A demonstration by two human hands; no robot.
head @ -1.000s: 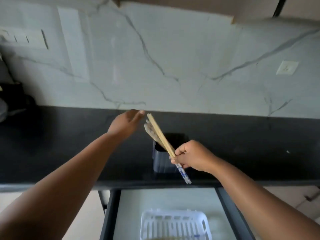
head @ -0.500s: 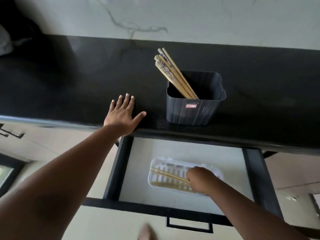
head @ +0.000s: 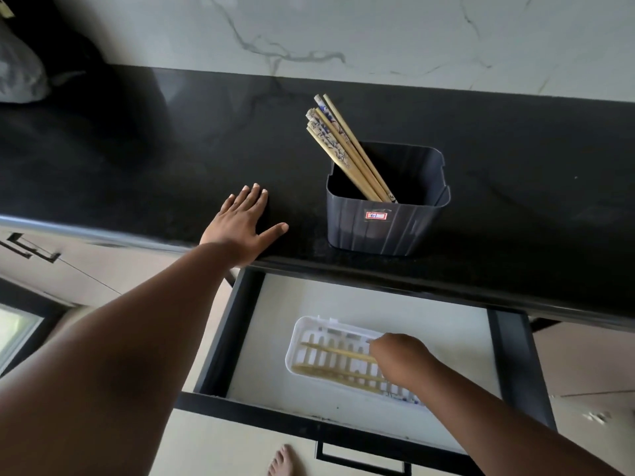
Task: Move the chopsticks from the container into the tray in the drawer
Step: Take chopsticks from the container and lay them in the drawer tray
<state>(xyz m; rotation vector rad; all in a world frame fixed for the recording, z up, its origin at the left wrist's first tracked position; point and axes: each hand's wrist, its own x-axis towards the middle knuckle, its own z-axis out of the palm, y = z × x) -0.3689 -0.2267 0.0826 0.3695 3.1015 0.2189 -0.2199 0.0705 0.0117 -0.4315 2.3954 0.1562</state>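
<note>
Item: chopstick transfer, partly completed. A bundle of chopsticks (head: 347, 149) is seen leaning in the dark container (head: 385, 228), which is stood on the black countertop (head: 137, 159) just to the right of the left hand (head: 240, 225); that hand is laid flat near the counter edge, fingers straight and thumb spread, nothing held. Below, in the open drawer (head: 360, 304), the white slotted tray (head: 309, 341) is found directly under the right hand (head: 400, 359), and at least two chopsticks in the tray (head: 336, 352) are seen lying lengthwise on its slats, extending leftward from that hand. The right hand is lowered over the tray's right part, knuckles up; whether its fingers pinch a stick or are released cannot be told. Judged done: a first batch delivered. Judged left: the container's several remaining sticks.
</note>
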